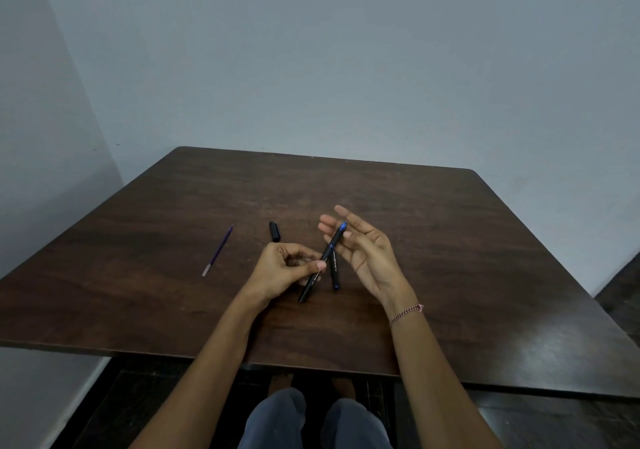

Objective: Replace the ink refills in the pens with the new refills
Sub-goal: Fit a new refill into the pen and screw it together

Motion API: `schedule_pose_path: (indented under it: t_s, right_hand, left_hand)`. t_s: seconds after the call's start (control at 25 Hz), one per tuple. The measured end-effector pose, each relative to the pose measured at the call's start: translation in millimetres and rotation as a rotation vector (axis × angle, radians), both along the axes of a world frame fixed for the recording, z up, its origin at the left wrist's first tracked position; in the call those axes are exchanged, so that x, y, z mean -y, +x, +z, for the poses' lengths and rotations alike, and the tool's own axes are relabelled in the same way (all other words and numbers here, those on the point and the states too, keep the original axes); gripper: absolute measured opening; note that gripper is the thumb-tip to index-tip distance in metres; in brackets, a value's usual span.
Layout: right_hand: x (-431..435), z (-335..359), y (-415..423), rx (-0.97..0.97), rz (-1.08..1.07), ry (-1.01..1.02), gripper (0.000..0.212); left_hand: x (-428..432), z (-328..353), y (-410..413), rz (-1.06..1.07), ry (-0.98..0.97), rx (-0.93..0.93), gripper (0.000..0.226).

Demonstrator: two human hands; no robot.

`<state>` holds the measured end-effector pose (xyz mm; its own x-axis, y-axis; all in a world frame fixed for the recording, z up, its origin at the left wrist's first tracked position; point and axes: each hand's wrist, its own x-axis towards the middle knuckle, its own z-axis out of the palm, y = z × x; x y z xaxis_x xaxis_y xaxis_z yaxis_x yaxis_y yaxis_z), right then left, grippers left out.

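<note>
The left hand had its fingers curled in, thumb and fingertips pinching a slim black pen with a blue tip around mid-barrel. The pen was held off the worktop and slanted, blue tip up and away, blunt rear end down toward the person. The right hand was released, palm turned toward the left hand, fingers straight and spread, grasping nothing. The pen's blue tip sat across those fingers; whether it actually touched them could not be told.

Just under the two hands, a second black pen with a blue end lay flat on the dark brown wooden worktop, its far part hidden behind the held pen. A short black pen cap lay on the wood just beyond the left hand, apart from both pens. Further left, well clear of the hands, a thin purple ink refill with a pale end lay at a slant, pale end toward the person.

A thin pink braided bracelet circled the right wrist. Knees in grey-blue trousers showed below the near edge. A plain grey wall stood behind.
</note>
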<state>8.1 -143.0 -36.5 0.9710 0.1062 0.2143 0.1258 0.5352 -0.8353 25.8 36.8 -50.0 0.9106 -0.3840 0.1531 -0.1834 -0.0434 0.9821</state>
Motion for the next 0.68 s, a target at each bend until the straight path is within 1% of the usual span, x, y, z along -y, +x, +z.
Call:
schedule_pose_path:
  t_s: [0.08, 0.24, 0.52, 0.68]
  right_hand:
    - [2.5, -0.4, -0.1, 0.017, 0.034, 0.001, 0.043]
    - [3.4, -3.5, 1.6, 0.022, 0.028, -0.01, 0.041]
    - [1.0, -5.5, 5.2, 0.017, -0.115, -0.096, 0.04]
    - [-2.5, -3.8, 5.1, -0.01, -0.023, -0.044, 0.034]
  left_hand:
    - [-0.1, -0.3, -0.6, 0.004, -0.011, -0.002, 0.011]
    - [0.6, 0.6, -0.8, 0.015, 0.001, 0.001, 0.01]
    - [1.9, 1.6, -2.1, 0.02, -0.005, 0.006, 0.012]
    - [2.2, 1.7, -1.3, 0.031, -0.032, -0.004, 0.012]
